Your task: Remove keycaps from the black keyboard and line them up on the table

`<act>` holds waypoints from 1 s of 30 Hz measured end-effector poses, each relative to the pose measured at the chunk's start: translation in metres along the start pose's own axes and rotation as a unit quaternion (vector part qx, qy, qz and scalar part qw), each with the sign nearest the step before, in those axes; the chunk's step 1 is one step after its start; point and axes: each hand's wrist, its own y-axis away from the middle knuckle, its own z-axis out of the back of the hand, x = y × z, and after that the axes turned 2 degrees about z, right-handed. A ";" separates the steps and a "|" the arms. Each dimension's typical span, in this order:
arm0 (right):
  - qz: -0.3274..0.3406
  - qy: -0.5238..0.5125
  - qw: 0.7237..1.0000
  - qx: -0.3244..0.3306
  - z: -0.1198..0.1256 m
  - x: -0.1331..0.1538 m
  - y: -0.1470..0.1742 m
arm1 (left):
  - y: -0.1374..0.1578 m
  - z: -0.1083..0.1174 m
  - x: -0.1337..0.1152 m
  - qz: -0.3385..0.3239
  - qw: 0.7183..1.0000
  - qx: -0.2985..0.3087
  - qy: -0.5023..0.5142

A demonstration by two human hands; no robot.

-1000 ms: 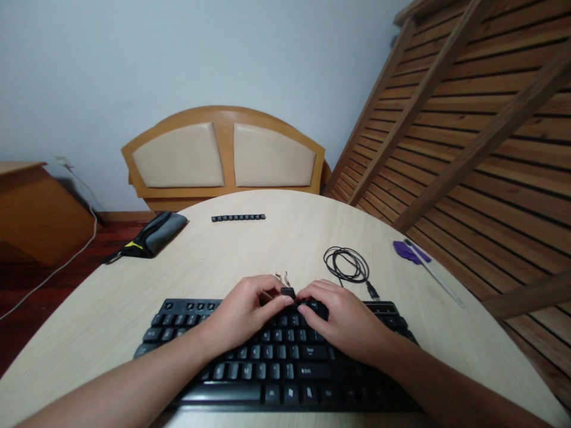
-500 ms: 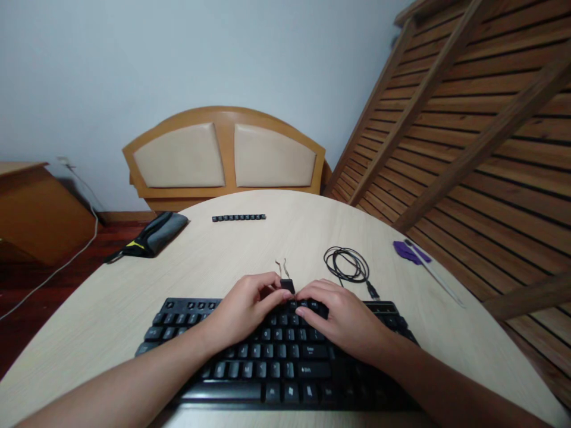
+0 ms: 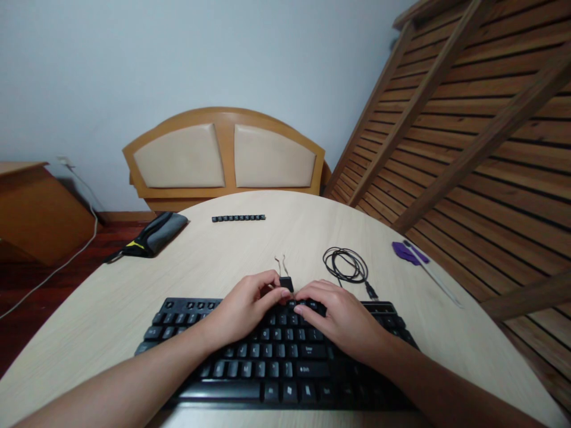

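Note:
A black keyboard (image 3: 250, 389) lies in front of me, with bare sockets in the left part of its top row. Above its back edge, my left hand (image 3: 250, 306) pinches a small black keycap puller (image 3: 286, 283), whose two thin wires stick up at the far end. Its lower end is hidden by my fingers. My right hand (image 3: 341, 318) rests over the top row close beside the puller. Its thumb and index tips curl together at the keys there; what they grip is too small to make out.
A row of loose black keycaps (image 3: 238, 218) lies farther back on the round table (image 3: 294, 223). Right of the puller sits a coiled USB cable (image 3: 345, 266). A purple cloth (image 3: 407, 253) and white brush (image 3: 435, 276) lie at right, a dark pouch (image 3: 156, 233) at left.
Hardly anything differs. Both hands stay at the top row, with the puller in my left fingers; the view has shifted very slightly.

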 end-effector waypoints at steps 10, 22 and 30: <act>0.003 0.003 1.000 0.001 0.000 0.000 0.000 | -0.001 0.000 0.001 -0.002 1.000 0.004 0.008; -0.001 -0.003 1.000 -0.009 0.000 0.000 0.001 | -0.003 0.002 -0.001 0.015 0.999 -0.001 0.036; 0.003 -0.006 1.000 -0.030 -0.001 0.000 0.002 | -0.003 0.001 -0.002 0.009 0.999 -0.019 0.048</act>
